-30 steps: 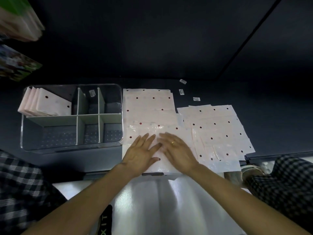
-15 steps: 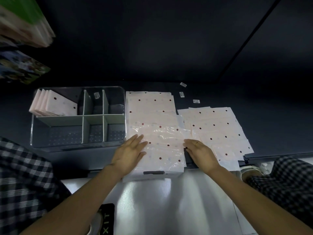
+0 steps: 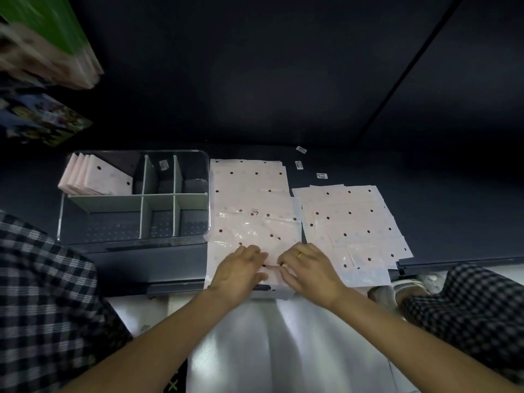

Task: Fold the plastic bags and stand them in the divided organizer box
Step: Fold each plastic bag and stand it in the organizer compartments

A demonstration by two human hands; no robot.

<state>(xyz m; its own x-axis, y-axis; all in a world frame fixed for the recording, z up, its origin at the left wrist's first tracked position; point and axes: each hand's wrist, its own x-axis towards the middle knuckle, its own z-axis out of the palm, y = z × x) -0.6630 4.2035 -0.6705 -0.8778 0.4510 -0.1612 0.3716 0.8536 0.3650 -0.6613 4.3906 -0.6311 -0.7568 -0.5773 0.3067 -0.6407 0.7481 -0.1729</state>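
plastic bag point(image 3: 255, 222) lies under left hand point(image 3: 241, 272) and right hand point(image 3: 307, 272).

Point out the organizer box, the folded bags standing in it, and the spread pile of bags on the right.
organizer box point(image 3: 204, 177): head view, right wall.
folded bags point(image 3: 109, 180): head view, front bag's face.
spread pile point(image 3: 351, 219): head view, middle.
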